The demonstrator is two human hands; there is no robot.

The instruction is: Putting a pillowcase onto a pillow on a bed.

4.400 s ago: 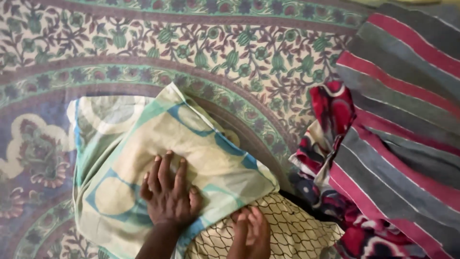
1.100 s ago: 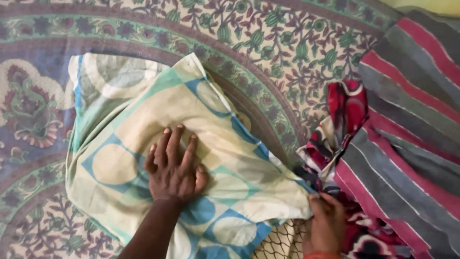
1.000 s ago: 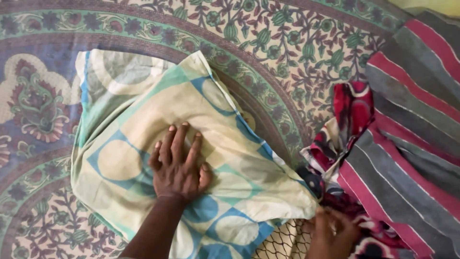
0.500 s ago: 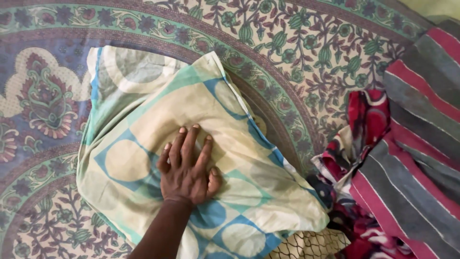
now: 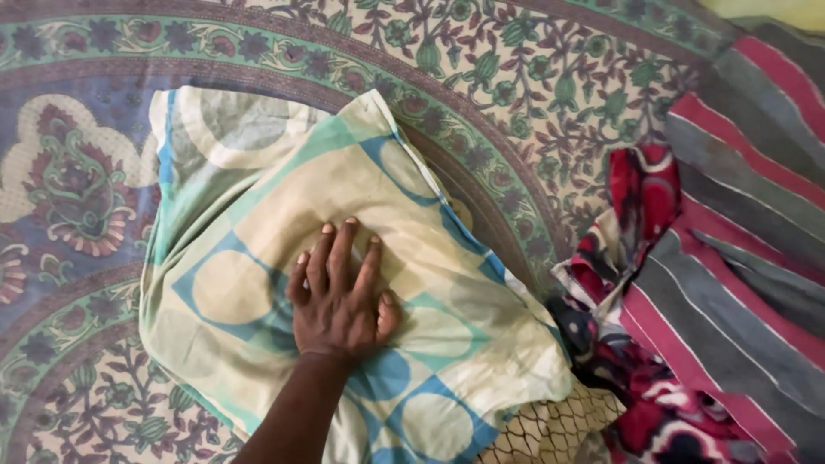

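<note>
Left hand (image 5: pixel 339 301) is flat, fingers spread, on the pillowcase (image 5: pixel 344 266) left of the striped blanket (image 5: pixel 730 258), right hand out of view, so the case could bunch up.

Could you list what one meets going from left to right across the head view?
Patterned bedsheet → pillow in a blue-and-cream cover → left hand pressing flat on it → red floral cloth → grey and red striped blanket.
</note>
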